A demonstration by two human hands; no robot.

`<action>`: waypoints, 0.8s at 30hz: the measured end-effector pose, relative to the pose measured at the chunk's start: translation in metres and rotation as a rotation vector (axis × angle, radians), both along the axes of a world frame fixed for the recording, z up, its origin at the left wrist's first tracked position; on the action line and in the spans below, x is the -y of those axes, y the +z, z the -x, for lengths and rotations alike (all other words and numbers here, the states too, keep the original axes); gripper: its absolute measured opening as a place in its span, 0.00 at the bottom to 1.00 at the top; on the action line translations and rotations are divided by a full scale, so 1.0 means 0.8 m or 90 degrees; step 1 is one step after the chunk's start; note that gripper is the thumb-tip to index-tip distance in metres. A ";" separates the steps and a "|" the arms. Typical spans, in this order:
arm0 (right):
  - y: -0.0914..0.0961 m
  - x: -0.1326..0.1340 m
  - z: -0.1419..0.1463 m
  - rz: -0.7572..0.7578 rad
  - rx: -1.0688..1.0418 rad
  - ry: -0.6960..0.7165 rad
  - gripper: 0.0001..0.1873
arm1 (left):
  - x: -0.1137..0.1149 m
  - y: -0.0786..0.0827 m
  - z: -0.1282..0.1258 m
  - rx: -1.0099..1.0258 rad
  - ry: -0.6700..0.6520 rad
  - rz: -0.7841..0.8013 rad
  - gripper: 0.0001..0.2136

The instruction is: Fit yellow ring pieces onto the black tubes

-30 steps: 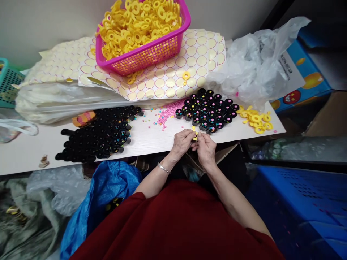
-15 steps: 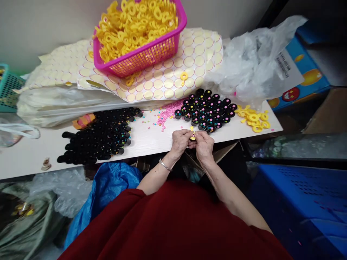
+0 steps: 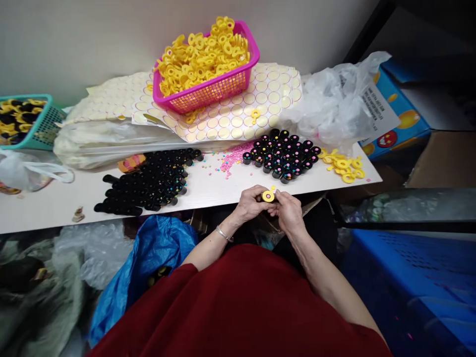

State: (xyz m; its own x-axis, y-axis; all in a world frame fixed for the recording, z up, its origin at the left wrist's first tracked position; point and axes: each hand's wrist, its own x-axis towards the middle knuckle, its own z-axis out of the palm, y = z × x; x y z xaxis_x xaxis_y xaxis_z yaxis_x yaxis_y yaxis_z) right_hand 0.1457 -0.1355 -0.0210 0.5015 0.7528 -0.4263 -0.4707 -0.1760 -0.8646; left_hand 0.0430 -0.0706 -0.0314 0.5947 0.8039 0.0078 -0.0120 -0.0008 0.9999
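My left hand and my right hand meet at the near edge of the white table. Together they pinch a small black tube topped by a yellow ring cap. Just beyond them stands a cluster of upright black tubes with coloured beads inside. A scatter of pink beads lies to its left. Loose yellow ring caps lie to the right of the cluster.
A pile of black tubes lying on their sides fills the table's left middle. A pink basket of yellow caps sits on sticker sheets at the back. A teal basket, a clear plastic bag, a blue bag and a blue crate surround me.
The hands have drawn back slightly toward the table edge, and the yellow cap now shows flat on top of the tube between the fingers. The view has tilted, so more of the back wall shows.
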 end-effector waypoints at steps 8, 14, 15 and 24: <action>0.004 0.019 -0.023 -0.047 -0.105 0.136 0.23 | 0.003 0.022 0.007 -0.069 -0.114 -0.193 0.18; 0.003 0.036 -0.038 -0.054 -0.070 0.244 0.23 | 0.010 0.016 0.002 -0.100 -0.179 -0.278 0.14; 0.004 0.037 -0.041 -0.046 -0.063 0.259 0.22 | 0.011 0.014 0.001 -0.098 -0.193 -0.296 0.12; 0.001 0.040 -0.052 -0.042 -0.046 0.321 0.23 | 0.023 0.003 -0.004 -0.215 -0.286 -0.438 0.08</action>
